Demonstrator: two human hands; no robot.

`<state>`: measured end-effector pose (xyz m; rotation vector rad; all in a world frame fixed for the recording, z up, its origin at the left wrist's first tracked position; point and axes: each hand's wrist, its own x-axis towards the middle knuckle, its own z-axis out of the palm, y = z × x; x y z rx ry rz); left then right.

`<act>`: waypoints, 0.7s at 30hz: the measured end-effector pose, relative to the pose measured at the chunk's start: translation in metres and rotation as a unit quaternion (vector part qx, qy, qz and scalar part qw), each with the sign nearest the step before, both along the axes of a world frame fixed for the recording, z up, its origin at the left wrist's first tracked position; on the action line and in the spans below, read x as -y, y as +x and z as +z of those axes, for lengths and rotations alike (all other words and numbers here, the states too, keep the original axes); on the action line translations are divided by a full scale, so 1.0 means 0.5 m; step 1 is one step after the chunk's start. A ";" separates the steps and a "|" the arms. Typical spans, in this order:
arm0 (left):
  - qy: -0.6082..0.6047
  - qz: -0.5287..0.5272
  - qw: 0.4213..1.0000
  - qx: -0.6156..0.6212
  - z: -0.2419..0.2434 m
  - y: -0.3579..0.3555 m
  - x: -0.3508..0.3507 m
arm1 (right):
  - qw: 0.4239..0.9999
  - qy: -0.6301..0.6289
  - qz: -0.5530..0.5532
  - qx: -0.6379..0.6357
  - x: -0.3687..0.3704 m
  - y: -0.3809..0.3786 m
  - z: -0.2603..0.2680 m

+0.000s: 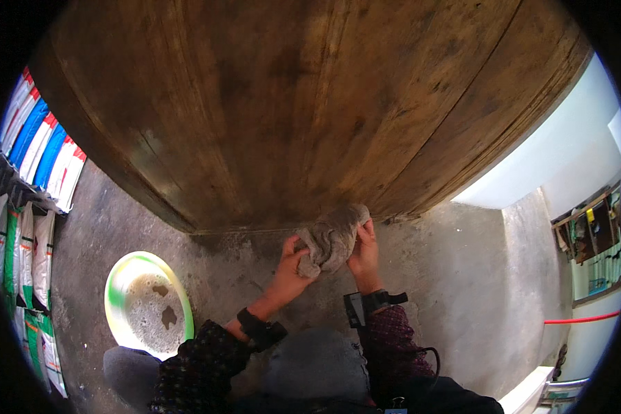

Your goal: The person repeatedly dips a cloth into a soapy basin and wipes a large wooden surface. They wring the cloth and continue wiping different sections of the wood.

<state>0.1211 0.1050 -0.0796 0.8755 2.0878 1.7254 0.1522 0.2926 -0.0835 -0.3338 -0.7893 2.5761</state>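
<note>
A crumpled grey-brown cloth (331, 240) is held between my two hands, low in front of a large brown wooden panel (290, 114). My left hand (291, 269) grips the cloth's left end, and my right hand (365, 253) holds its right side, with the thumb and fingers on its edge. The cloth's upper part overlaps the panel's bottom edge in this view; whether it touches the wood, I cannot tell. To the left of my left forearm, a green, yellow and white plastic basin (189, 315) of foamy, murky water stands on the floor.
Grey concrete floor (476, 290) lies around the panel's base. Stacked printed sacks (41, 150) and more sacks (26, 253) line the far left. At right are a white wall (543, 145), a shelf with assorted items (595, 227) and a red hose or bar (582, 319).
</note>
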 end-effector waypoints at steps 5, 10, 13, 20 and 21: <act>0.005 -0.026 0.995 -0.096 0.035 -0.017 0.034 | 0.994 0.100 0.037 0.015 -0.007 0.011 0.024; 0.108 0.011 0.967 0.231 0.098 -0.025 0.038 | 0.952 0.259 0.104 0.126 -0.014 0.020 0.049; 0.228 0.071 0.886 0.397 0.113 -0.031 0.038 | 0.956 0.243 0.124 0.109 0.014 0.034 0.077; 0.155 0.179 0.889 0.393 0.137 -0.045 0.049 | 0.881 0.427 0.118 0.164 0.077 0.039 0.117; 0.152 0.193 0.897 0.368 0.140 -0.049 0.054 | 0.888 0.412 0.101 0.176 0.075 0.037 0.123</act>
